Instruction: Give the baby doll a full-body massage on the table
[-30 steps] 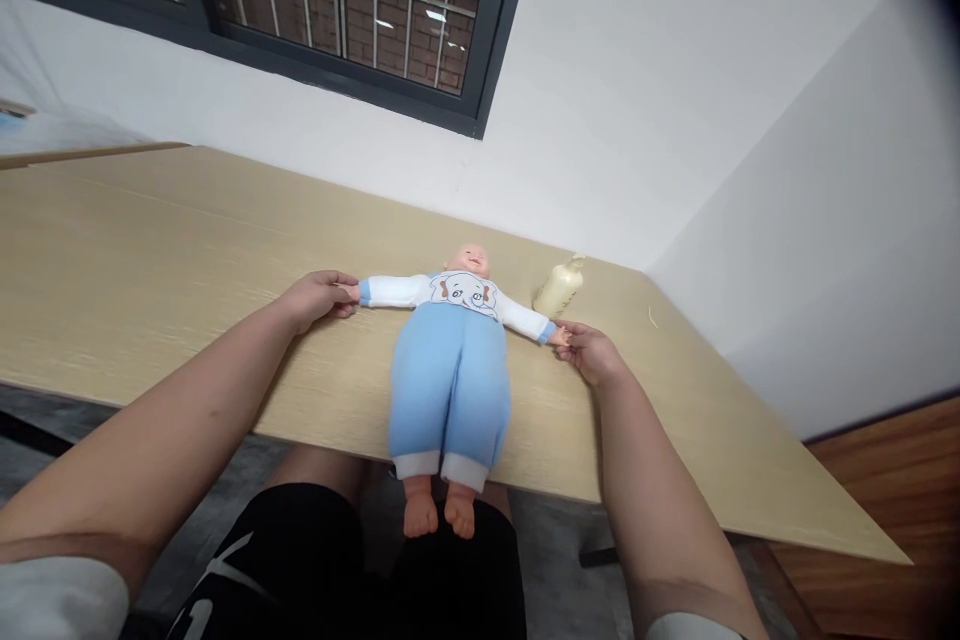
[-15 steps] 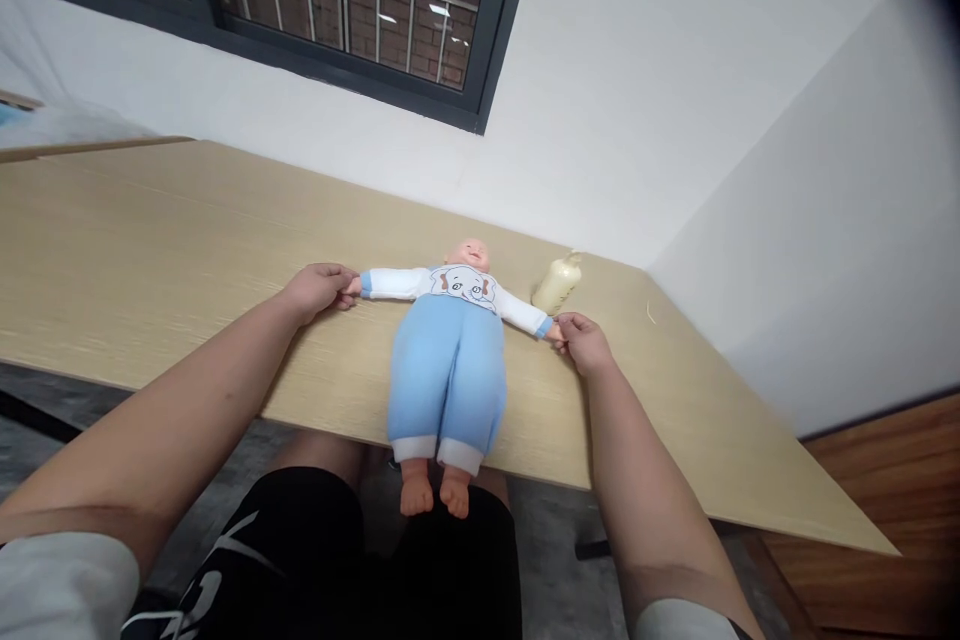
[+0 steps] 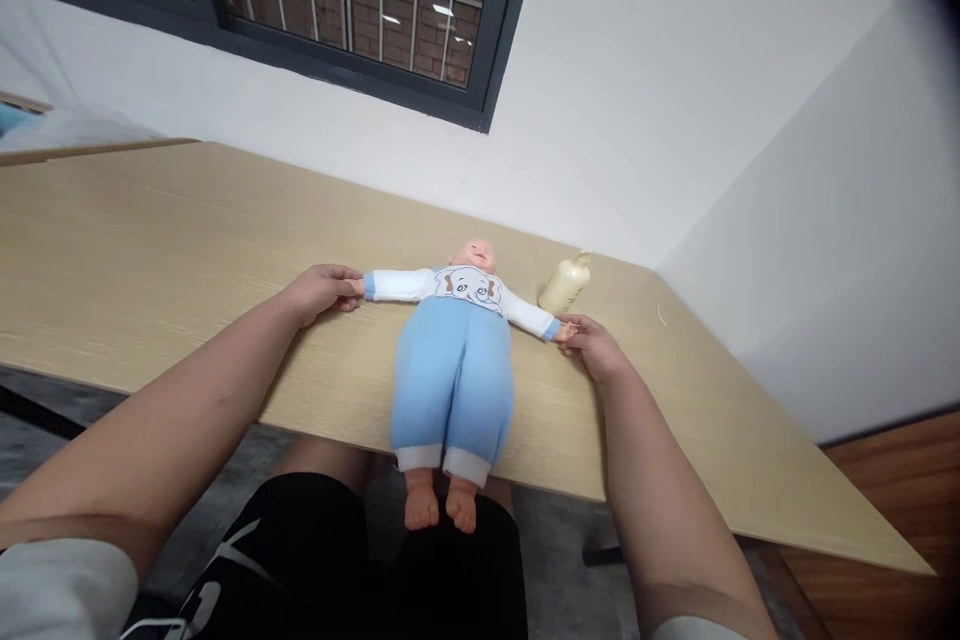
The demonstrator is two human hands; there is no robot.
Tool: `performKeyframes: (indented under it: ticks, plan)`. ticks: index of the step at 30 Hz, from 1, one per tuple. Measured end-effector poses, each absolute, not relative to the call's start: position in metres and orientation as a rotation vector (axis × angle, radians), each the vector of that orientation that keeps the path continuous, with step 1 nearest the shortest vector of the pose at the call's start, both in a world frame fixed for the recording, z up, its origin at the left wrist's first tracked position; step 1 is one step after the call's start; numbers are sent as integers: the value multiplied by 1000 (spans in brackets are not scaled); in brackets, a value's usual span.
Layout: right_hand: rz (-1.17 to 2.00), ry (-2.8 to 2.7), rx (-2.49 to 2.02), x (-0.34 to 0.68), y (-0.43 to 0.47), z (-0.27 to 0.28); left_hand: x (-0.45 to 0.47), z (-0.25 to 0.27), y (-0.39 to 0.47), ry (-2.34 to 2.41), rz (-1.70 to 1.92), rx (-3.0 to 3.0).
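Observation:
A baby doll (image 3: 454, 370) in blue trousers and a white top with a cartoon animal face lies on its back on the wooden table (image 3: 187, 250). Its head points to the wall, and its bare feet hang over the front edge above my lap. Both doll arms are stretched out sideways. My left hand (image 3: 328, 291) pinches the doll's hand at the left. At the right, my right hand (image 3: 591, 344) has its fingers around the doll's other hand, partly under it. Just behind that doll arm lies a cream-coloured baby bottle (image 3: 566, 283).
A thin pale strip (image 3: 661, 315) lies on the table at the right. Behind the table are a white wall (image 3: 637, 100) and a dark-framed barred window (image 3: 360, 0). Clear plastic (image 3: 82, 128) sits at the far left. A wood-grain panel (image 3: 885, 490) stands at the lower right.
The view has shifted slightly. My right hand's fingers have moved from over the doll's hand to beneath and behind it, so more of the doll's hand shows. My left hand keeps its pinch.

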State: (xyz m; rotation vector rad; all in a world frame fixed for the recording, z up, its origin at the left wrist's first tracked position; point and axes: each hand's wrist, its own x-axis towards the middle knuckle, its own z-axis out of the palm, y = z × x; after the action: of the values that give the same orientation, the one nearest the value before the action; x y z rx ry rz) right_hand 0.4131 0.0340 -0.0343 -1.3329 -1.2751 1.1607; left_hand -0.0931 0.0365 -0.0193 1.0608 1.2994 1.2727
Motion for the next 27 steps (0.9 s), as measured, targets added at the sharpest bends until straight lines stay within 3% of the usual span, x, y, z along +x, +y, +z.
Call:
performKeyframes:
  ticks: [27]
  plan:
    - [1209, -1169, -1323, 413, 37, -36, -94, -20, 38, 1302, 1205, 1104]
